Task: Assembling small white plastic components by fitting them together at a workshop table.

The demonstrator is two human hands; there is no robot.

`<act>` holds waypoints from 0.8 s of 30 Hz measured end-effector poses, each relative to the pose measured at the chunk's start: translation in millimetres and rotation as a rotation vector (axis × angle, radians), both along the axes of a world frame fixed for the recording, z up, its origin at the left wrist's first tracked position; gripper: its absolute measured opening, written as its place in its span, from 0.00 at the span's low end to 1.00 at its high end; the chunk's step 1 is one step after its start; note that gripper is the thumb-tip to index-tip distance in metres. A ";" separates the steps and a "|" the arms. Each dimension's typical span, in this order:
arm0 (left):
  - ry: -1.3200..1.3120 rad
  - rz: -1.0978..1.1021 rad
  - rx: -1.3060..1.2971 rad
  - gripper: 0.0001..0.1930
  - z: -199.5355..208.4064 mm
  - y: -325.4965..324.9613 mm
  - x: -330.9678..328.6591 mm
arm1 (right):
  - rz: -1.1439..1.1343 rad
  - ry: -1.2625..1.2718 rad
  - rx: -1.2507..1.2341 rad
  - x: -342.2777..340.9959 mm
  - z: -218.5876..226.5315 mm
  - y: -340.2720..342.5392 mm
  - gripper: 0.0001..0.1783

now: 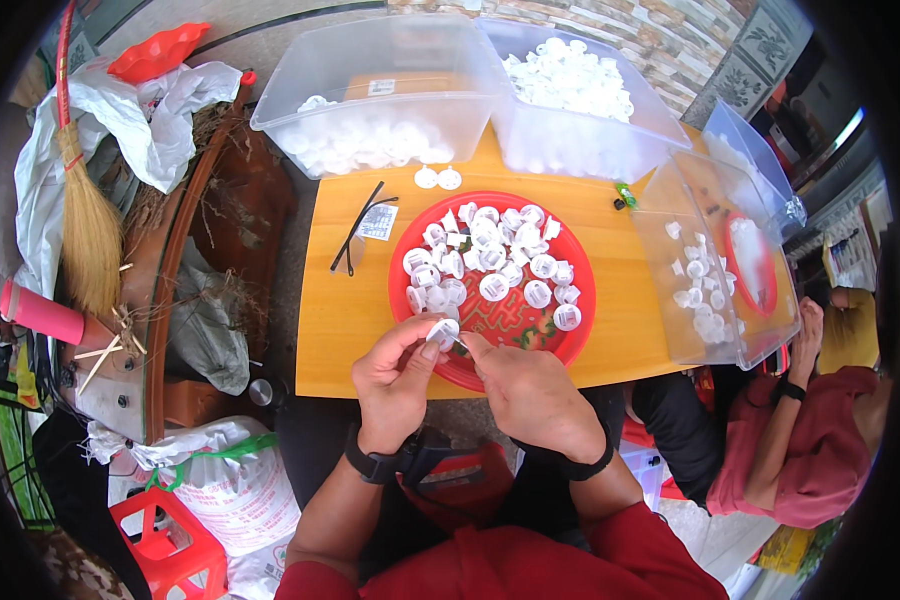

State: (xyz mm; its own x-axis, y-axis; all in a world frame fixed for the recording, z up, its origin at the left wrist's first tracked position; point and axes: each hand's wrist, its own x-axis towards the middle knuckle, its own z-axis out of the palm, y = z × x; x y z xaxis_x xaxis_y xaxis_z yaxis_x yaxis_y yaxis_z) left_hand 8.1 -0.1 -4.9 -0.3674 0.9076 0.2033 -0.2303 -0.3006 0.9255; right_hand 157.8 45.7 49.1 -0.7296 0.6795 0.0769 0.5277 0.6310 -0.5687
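Observation:
My left hand (394, 378) pinches a small white round plastic part (442, 334) between thumb and fingers, at the near left rim of a red round tray (576, 345). Closed as well, my right hand (538, 398) grips a thin tool (460, 343); only a narrow tip shows, touching or close to the part, and the rest is hidden in the fist. Many similar white plastic parts (493, 287) lie heaped in the tray, mostly toward its far side. Its bare near side shows a printed pattern.
Two clear bins (310, 95) (530, 125) of white parts stand at the table's far edge. Folded glasses (358, 226) lie left of the tray. Another clear bin (660, 290) sits at the right, beside a seated person (805, 440). A broom (92, 220) leans at the left.

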 end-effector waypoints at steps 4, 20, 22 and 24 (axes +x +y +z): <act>0.119 -0.003 0.006 0.10 -3.8 0.0 -3.0 | 0.029 -0.103 0.034 -0.5 0.0 5.0 0.20; -0.046 -0.045 -0.015 0.10 -8.2 7.5 -8.3 | 0.019 0.007 -0.016 0.5 -3.9 9.5 0.20; -0.221 -0.114 0.001 0.11 -5.1 7.1 -8.6 | 0.006 0.033 -0.014 2.9 -2.7 7.4 0.21; -0.231 -0.118 0.000 0.11 -5.4 7.3 -8.8 | -0.002 0.037 0.001 4.7 0.0 6.1 0.21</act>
State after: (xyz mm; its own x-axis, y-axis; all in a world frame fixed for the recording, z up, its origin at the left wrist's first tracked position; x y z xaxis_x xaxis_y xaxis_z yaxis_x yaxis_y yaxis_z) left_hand -0.6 7.2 -10.3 -0.2959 0.9468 0.1267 -0.4689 -0.2595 0.8443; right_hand 162.4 51.7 49.1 -0.7247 0.6811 0.1046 0.5080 0.6306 -0.5868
